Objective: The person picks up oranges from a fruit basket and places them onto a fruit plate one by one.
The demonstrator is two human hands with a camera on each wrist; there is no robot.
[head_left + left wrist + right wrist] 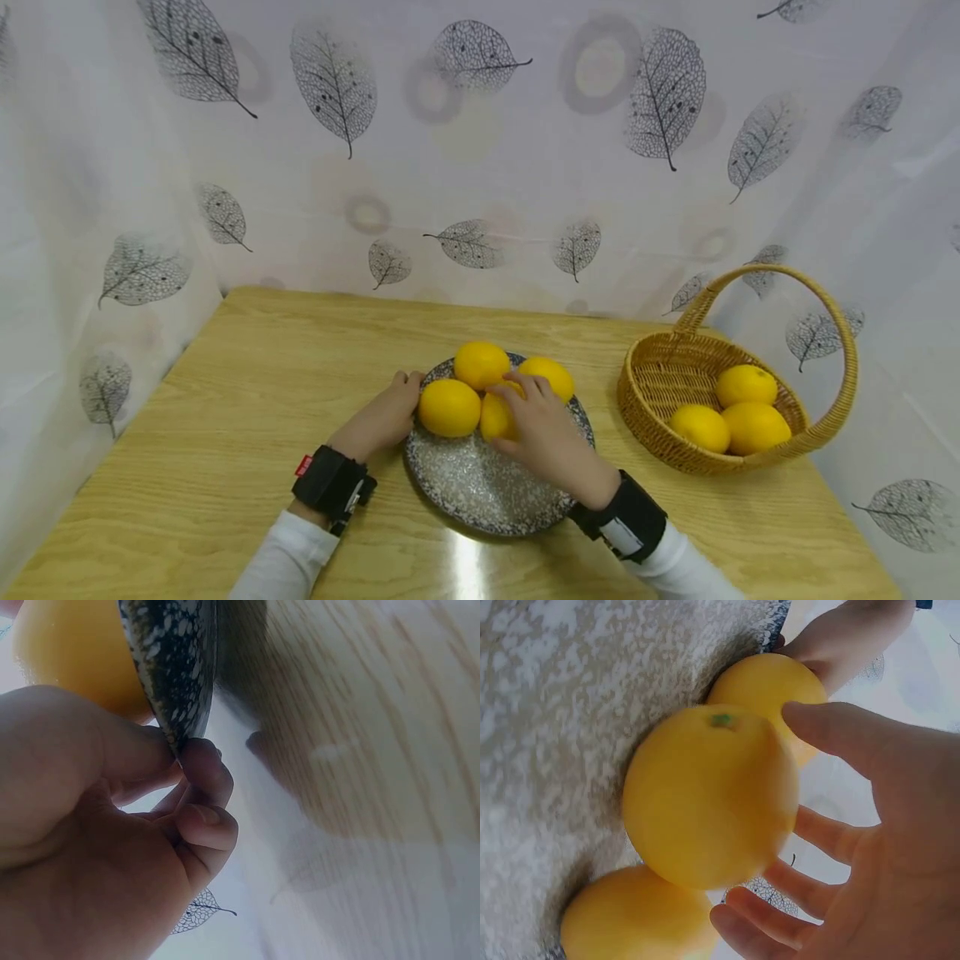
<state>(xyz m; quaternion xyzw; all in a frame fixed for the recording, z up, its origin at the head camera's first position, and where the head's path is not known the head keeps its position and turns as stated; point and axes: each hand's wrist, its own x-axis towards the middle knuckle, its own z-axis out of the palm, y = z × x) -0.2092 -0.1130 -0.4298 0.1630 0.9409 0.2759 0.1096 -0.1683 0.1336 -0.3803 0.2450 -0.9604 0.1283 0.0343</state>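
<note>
A speckled grey plate [487, 487] with a dark rim lies on the wooden table, bearing several yellow oranges. My left hand [386, 414] pinches the plate's left rim between thumb and fingers; the left wrist view shows the rim [176, 682] between them. Over the plate, my right hand [543, 433] is spread loosely around the nearest middle orange [497, 417]. In the right wrist view this orange [709, 799] shows a green stem spot, and the thumb stands apart from it. Whether the fingertips touch it I cannot tell. Other oranges sit left [450, 408], behind [482, 365] and right [551, 377].
To the right stands a wicker basket [645, 417] with a tall arched handle, holding three more oranges [748, 386]. A leaf-patterned white curtain [510, 183] hangs behind the table [300, 350] and along both sides.
</note>
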